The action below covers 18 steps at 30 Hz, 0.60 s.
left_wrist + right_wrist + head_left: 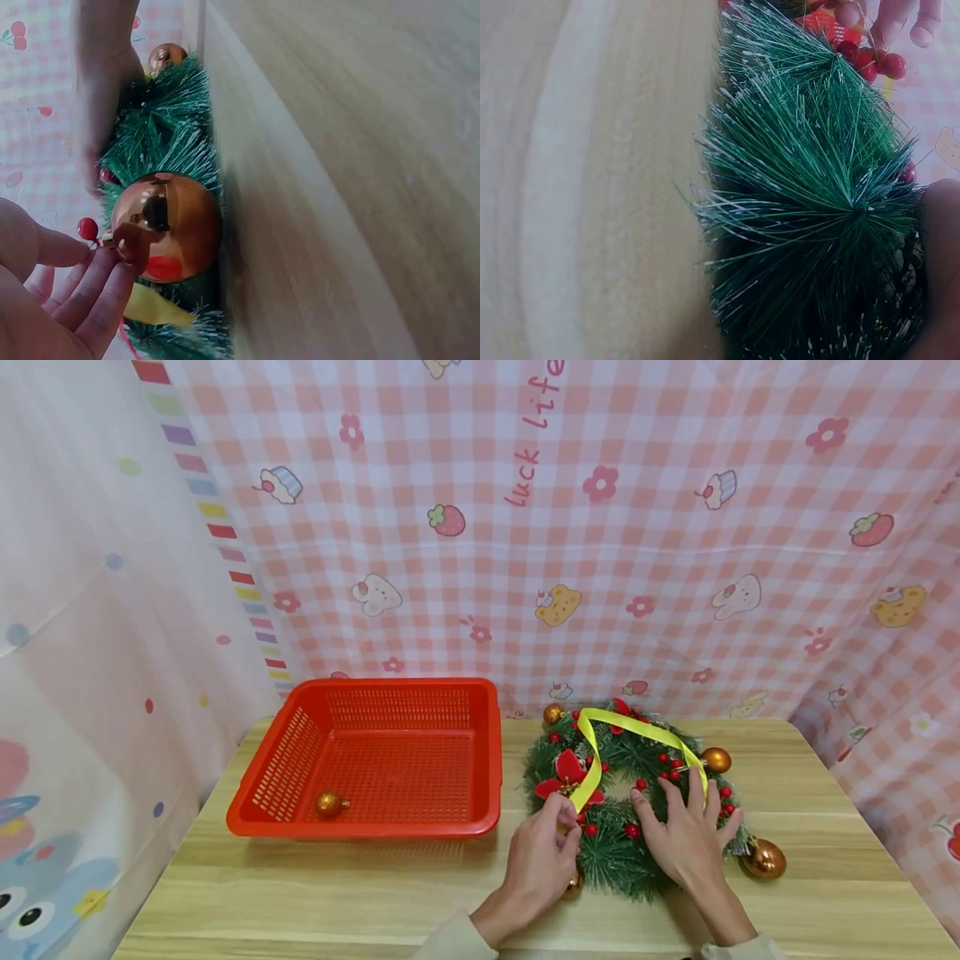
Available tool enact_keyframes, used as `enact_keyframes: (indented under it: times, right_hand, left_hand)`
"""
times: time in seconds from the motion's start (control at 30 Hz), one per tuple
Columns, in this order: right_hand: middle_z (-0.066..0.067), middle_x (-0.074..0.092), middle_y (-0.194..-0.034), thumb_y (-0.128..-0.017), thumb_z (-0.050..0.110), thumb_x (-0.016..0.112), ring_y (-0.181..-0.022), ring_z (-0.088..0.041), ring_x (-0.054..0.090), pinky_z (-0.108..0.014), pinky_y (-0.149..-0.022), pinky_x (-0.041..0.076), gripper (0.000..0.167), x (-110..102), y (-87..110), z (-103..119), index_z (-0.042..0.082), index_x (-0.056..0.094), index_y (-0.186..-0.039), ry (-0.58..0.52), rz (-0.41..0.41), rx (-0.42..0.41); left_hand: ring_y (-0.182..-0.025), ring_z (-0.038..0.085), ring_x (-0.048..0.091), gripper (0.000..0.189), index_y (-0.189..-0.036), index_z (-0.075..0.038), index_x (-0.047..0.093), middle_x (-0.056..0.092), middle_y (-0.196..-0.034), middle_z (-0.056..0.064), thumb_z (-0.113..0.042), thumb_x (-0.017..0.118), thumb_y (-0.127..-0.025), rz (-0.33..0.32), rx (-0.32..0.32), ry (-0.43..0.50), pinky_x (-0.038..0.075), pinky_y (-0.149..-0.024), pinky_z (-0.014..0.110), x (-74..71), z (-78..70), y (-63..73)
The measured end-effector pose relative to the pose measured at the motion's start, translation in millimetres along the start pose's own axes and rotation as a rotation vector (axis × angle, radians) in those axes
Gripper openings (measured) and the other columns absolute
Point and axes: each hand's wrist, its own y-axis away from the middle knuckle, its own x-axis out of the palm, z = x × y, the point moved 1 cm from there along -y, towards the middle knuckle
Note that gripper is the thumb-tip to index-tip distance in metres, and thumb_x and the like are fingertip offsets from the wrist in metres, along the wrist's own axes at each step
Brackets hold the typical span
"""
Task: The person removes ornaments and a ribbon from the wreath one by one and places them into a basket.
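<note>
A green Christmas wreath (603, 860) with frosted tips, red berries and red flowers lies on the table. My left hand (536, 860) is at its near left side. In the left wrist view, thumb and fingertips pinch at the gold cap of a shiny copper bauble (187, 214), beside a red berry. Looped over the wreath is a yellow ribbon (637, 725), one end running down to the left fingers and the other to the right hand. Fingers spread, my right hand (686, 843) rests on the wreath's right side. Its thumb shows beside the needles (810, 187).
Left of the wreath stands a red plastic basket (491, 760) holding one gold glitter bauble (328, 804). More baubles sit around the wreath: a large copper one (763, 860), a gold one (716, 760) and a small one (553, 714). A checked cloth (480, 577) hangs behind the wooden table (832, 843).
</note>
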Motion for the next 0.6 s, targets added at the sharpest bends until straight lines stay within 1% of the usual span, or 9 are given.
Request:
enact_keyframes:
  times: [0.07, 0.17, 0.33, 0.43, 0.53, 0.6]
  right_hand:
    - [-0.031, 0.003, -0.161, -0.099, 0.061, 0.041, -0.145, -0.055, -0.006, -0.075, -0.102, -0.018, 0.077, -0.1, 0.0, -0.2, -0.003, 0.045, -0.142, 0.001, -0.003, -0.002]
    - [-0.031, 0.003, -0.161, -0.099, 0.061, 0.041, -0.145, -0.056, -0.005, -0.075, -0.102, -0.018, 0.078, -0.4, 0.1, -0.4, -0.003, 0.045, -0.141, 0.003, -0.005, 0.000]
    - [-0.031, 0.003, -0.161, -0.099, 0.061, 0.040, -0.145, -0.055, -0.005, -0.076, -0.102, -0.018, 0.077, -0.5, 0.4, -0.2, -0.003, 0.045, -0.141, 0.005, -0.003, -0.003]
    - [-0.031, 0.004, -0.161, -0.099, 0.061, 0.040, -0.145, -0.055, -0.005, -0.076, -0.102, -0.018, 0.077, -0.2, 0.4, -0.1, -0.004, 0.046, -0.141, 0.006, -0.004, -0.007]
    - [-0.031, 0.005, -0.160, -0.099, 0.061, 0.040, -0.145, -0.055, -0.004, -0.076, -0.102, -0.017, 0.077, 0.2, 0.1, -0.3, -0.004, 0.046, -0.140, 0.011, -0.007, -0.008]
    - [-0.031, 0.005, -0.160, -0.099, 0.062, 0.040, -0.145, -0.055, -0.004, -0.076, -0.102, -0.017, 0.077, 0.5, 0.0, -0.4, -0.003, 0.046, -0.140, 0.016, -0.006, -0.008]
  left_hand:
    - [-0.062, -0.007, 0.058, 0.019, -0.096, -0.014, 0.058, 0.068, -0.085, -0.003, -0.001, 0.070, -0.088, -0.005, -0.009, 0.008, 0.047, -0.060, 0.014, -1.2, -0.6, -0.5]
    - [-0.062, -0.006, 0.059, 0.020, -0.097, -0.014, 0.058, 0.068, -0.086, -0.004, -0.002, 0.071, -0.088, -0.012, -0.003, 0.002, 0.047, -0.060, 0.015, -1.6, -1.6, -1.8]
    - [-0.064, -0.008, 0.060, 0.019, -0.097, -0.017, 0.059, 0.069, -0.087, -0.008, -0.007, 0.072, -0.089, -0.029, 0.018, -0.051, 0.048, -0.065, 0.018, 0.9, -3.7, -3.0]
    - [-0.063, -0.009, 0.060, 0.018, -0.097, -0.019, 0.060, 0.070, -0.087, -0.009, -0.010, 0.073, -0.089, -0.040, 0.029, -0.083, 0.047, -0.064, 0.019, 3.3, -4.6, -3.8]
    - [-0.062, -0.010, 0.059, 0.017, -0.096, -0.021, 0.061, 0.071, -0.089, -0.009, -0.013, 0.073, -0.089, -0.045, 0.023, -0.095, 0.046, -0.062, 0.019, 5.2, -5.7, -6.0]
    - [-0.061, -0.010, 0.058, 0.015, -0.097, -0.021, 0.061, 0.072, -0.090, -0.008, -0.014, 0.073, -0.090, -0.043, 0.008, -0.085, 0.045, -0.062, 0.019, 5.7, -6.9, -8.0]
